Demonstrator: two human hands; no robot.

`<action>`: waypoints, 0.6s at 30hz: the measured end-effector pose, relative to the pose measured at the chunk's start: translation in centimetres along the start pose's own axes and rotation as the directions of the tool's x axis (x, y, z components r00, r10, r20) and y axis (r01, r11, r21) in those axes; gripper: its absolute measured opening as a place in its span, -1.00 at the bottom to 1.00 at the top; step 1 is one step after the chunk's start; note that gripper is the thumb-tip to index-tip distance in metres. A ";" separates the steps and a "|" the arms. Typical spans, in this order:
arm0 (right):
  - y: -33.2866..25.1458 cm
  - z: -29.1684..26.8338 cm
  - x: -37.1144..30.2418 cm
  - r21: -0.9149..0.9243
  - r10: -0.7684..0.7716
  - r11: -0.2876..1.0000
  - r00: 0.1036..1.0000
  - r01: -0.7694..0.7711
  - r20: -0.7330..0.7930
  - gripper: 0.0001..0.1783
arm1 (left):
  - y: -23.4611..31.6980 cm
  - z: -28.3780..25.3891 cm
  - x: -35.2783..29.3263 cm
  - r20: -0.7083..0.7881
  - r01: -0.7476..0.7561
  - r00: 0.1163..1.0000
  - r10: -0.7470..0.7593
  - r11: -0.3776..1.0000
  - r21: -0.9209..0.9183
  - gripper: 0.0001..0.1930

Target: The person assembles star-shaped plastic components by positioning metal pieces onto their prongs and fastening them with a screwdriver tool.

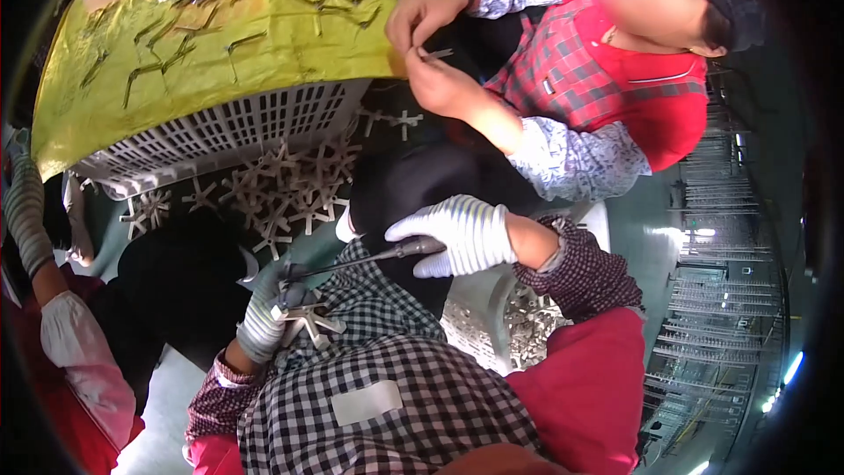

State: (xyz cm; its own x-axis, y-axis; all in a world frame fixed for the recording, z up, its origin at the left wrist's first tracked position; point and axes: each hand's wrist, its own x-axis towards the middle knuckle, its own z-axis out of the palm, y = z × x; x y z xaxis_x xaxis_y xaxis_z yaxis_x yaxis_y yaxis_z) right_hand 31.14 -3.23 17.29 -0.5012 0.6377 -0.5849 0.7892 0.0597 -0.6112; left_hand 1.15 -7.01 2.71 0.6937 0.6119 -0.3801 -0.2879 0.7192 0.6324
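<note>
My left hand (pixel 261 321), in a white striped glove, holds a pale star-shaped metal piece (pixel 309 324) over my lap. The piece has several flat arms spreading from its middle. My right hand (pixel 466 237), gloved the same way, is closed around the grip of a hammer-like tool (pixel 369 259) with a dark handle and a slim shaft. Its dark head lies just above the star-shaped piece, beside the left fingers. Whether the head touches the piece, I cannot tell. A checked apron (pixel 378 361) covers my front and lap.
A pile of similar star pieces (pixel 286 185) lies on the floor before me, and more fill a pale container (pixel 497 321) by my right arm. Bent metal parts lie on a yellow-covered crate (pixel 220 119). One co-worker (pixel 598 79) sits right; another's sleeve (pixel 26 220) shows left.
</note>
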 end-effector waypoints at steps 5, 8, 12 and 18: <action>-0.2 -0.7 0.0 -0.235 0.004 0.972 1.000 -0.006 -0.010 -0.59 | 0.7 1.8 0.5 -0.122 0.006 0.993 -0.002 0.999 0.034 -0.45; -0.4 -0.2 0.6 -0.299 -0.034 0.954 0.999 0.029 -0.013 -0.65 | -0.7 -0.1 0.1 -0.047 -0.071 0.997 0.068 0.995 -0.068 -0.44; -0.5 0.9 1.5 -0.322 -0.019 0.947 1.000 0.014 -0.011 -0.74 | 0.9 1.1 -0.1 -0.276 -0.122 0.957 0.092 0.988 -0.096 -0.51; 1.5 4.0 4.3 0.579 0.053 0.753 0.848 0.313 -0.527 -0.86 | 5.1 3.0 0.7 -0.304 -0.381 0.852 0.426 0.903 0.197 -0.45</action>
State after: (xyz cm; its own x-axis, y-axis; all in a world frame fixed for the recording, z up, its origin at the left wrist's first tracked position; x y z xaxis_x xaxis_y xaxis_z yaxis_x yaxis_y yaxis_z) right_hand 28.72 -3.49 11.69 -0.1961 0.9490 -0.2470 0.2321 -0.1998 -0.9519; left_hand 2.12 -3.93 7.69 0.2678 0.9278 -0.2597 -0.3941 0.3515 0.8492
